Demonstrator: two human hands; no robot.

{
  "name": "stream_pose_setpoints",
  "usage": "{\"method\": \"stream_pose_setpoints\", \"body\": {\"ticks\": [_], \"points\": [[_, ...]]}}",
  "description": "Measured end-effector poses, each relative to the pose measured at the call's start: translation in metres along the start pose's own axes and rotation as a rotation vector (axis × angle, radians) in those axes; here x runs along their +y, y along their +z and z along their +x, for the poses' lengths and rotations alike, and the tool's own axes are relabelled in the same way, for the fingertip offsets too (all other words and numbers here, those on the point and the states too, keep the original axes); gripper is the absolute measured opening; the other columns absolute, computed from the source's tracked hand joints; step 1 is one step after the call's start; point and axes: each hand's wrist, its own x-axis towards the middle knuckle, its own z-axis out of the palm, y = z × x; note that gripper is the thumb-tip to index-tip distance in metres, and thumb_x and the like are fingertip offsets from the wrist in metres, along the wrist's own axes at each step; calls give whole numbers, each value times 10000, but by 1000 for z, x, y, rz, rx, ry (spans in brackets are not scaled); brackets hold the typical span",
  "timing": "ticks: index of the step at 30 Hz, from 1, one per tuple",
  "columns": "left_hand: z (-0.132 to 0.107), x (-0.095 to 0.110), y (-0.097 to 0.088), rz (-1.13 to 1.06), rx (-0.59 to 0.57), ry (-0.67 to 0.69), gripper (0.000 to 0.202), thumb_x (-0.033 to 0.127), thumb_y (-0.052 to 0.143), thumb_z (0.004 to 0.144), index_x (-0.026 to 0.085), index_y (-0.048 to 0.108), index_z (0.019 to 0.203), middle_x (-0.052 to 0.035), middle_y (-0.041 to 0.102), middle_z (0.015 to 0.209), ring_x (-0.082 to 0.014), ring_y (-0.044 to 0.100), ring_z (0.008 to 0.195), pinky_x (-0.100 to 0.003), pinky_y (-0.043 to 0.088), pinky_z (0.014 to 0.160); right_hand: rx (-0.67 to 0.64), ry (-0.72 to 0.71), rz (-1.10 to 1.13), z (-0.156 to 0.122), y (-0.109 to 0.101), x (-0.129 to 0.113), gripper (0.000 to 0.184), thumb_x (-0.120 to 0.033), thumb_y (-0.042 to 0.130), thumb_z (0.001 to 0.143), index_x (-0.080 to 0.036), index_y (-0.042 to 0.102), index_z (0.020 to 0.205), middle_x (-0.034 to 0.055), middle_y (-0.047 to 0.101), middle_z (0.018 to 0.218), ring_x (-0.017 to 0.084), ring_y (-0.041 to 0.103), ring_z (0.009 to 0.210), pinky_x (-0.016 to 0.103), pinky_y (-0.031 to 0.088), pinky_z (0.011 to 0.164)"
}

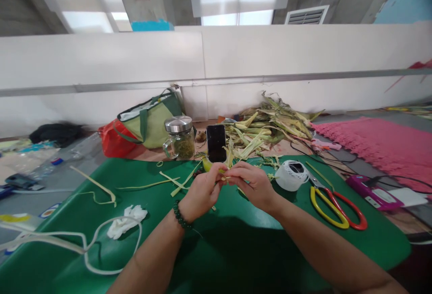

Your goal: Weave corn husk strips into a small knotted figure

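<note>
My left hand (201, 191), with a green bead bracelet (180, 214) at the wrist, meets my right hand (254, 185) above the middle of the green mat (216, 249). Fingertips of both are pinched together on a small pale strip of corn husk (225, 177), most of it hidden by the fingers. Just behind them a phone (216, 142) stands upright, with a pale husk piece (230, 151) beside it. Green husk strips (180, 185) lie on the mat near my left hand. To the right of my right hand sits a white spool (289, 180).
Scissors (329, 208) with yellow and red handles lie at right, near a magenta box (374, 193) with cables. A glass jar (183, 144), a green bag (155, 125) and a heap of dried husks (280, 120) line the back. A white cable (86, 264) and crumpled tissue (127, 223) are at left.
</note>
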Motion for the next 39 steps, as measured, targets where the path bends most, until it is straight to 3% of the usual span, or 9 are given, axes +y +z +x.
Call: {"method": "stream_pose_setpoints", "body": {"ticks": [3,7,11,13,17,20,26,32,39], "points": [[-1,-3,0,43,-27,63,613,79,406,797,167,268,1387,-39,703,836,-168,655,754,-243,469,688,-51,123,98,1,0,0,102,-219,562,869,-183,657,867,30,652,747,111,618,617,217,514,578],[-1,-5,-2,58,-82,74,789,57,388,779,148,13,1467,-37,701,843,-150,639,731,-231,461,693,-179,223,207,1,-2,-1,109,-229,586,844,-178,676,881,28,663,737,95,607,529,204,503,521],[-1,-3,-4,56,-98,24,740,92,405,791,126,87,1459,-30,688,764,-153,627,686,-235,457,660,-184,254,214,1,-4,-1,140,-245,573,849,-187,690,900,28,667,749,89,600,516,208,500,525],[0,-1,-3,-32,-48,-29,624,107,430,798,145,246,1393,-31,698,776,-158,644,722,-247,470,685,-173,285,257,2,-5,1,138,-258,579,844,-187,695,866,20,653,719,88,596,517,207,497,528],[3,1,-1,-276,114,-193,90,221,517,807,188,495,888,-1,665,674,-144,652,651,-219,482,600,-169,375,361,5,-7,5,141,-302,620,817,-180,692,814,18,624,726,89,589,517,208,485,502],[5,0,0,-373,146,-212,112,251,553,781,190,467,741,14,617,625,-131,637,611,-205,484,562,-160,336,339,5,-6,4,143,-287,598,837,-178,688,818,17,601,729,83,579,513,211,487,509],[3,-2,3,-208,121,-124,71,159,493,790,197,507,848,-3,646,734,-143,658,705,-236,512,650,29,109,72,-3,2,1,175,-198,470,907,-196,644,928,55,603,898,97,607,649,228,519,612],[-1,-2,4,95,139,-48,138,90,471,767,214,464,827,11,626,717,-146,650,692,-232,476,639,18,101,-25,-3,6,8,85,-202,549,873,-191,626,837,27,606,740,126,593,677,232,488,607],[3,1,3,-84,175,-96,108,99,515,725,197,471,716,43,589,632,-105,599,610,-192,456,590,-89,-90,-89,0,1,9,102,-176,528,881,-192,627,900,55,583,863,130,582,781,239,500,684]]}}
